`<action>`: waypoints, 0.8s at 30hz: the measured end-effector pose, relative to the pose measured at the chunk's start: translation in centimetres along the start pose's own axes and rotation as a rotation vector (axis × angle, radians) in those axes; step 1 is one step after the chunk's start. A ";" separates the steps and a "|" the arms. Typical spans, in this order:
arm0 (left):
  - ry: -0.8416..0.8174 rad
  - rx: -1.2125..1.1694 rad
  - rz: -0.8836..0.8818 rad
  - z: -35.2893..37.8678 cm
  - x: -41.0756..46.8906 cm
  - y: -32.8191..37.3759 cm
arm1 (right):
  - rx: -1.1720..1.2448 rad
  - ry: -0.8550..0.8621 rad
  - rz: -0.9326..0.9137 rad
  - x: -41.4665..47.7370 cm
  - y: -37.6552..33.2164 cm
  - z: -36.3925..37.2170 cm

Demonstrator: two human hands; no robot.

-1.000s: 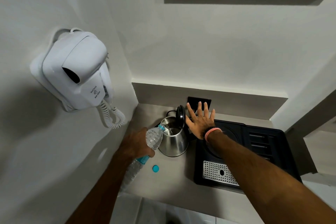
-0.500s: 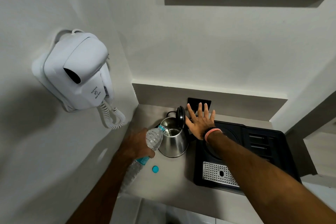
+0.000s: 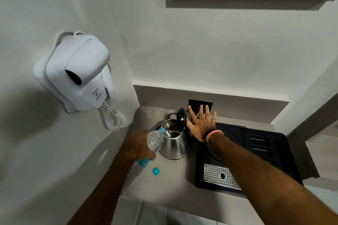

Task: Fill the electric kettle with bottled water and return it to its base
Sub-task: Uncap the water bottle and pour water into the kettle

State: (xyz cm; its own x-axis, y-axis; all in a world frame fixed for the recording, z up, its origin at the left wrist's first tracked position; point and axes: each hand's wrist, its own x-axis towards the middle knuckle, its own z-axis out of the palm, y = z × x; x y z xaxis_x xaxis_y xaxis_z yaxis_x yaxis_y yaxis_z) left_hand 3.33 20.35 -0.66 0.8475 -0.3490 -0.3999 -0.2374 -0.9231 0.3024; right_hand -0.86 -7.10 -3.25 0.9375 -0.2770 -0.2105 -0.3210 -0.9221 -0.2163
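Note:
A steel electric kettle (image 3: 175,144) stands on the grey counter (image 3: 175,179) with its black lid (image 3: 181,118) flipped up. My left hand (image 3: 138,147) grips a clear plastic water bottle (image 3: 154,141), tilted so its neck sits over the kettle's open mouth. Water shows inside the kettle. My right hand (image 3: 201,125) is spread flat with fingers apart just right of the raised lid, holding nothing. The round kettle base (image 3: 233,138) lies in the black tray (image 3: 270,153) to the right, partly hidden by my right forearm.
A blue bottle cap (image 3: 156,171) lies on the counter in front of the kettle. A white wall-mounted hair dryer (image 3: 80,75) with a coiled cord hangs on the left wall. A black wall socket (image 3: 200,105) sits behind my right hand. A perforated metal drip grate (image 3: 219,176) fills the tray's front.
Almost nothing has moved. The bottle stays tilted over the kettle and my right hand stays spread beside the lid.

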 end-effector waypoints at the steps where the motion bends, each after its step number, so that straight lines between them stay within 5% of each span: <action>1: -0.001 0.004 0.000 0.0 0.1 0.0 | 0.001 0.000 -0.001 0.0 0.0 0.0; 24: -0.011 0.019 0.029 0.5 0.6 -0.3 | 0.053 -0.034 0.031 0.1 0.2 0.0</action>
State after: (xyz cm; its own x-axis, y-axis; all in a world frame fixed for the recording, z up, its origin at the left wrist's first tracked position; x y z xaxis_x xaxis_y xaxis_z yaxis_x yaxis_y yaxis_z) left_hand 3.74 20.35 -1.40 0.8352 -0.3770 -0.4005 -0.2707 -0.9156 0.2974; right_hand -0.80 -7.28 -3.29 0.9222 -0.2952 -0.2496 -0.3573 -0.8974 -0.2588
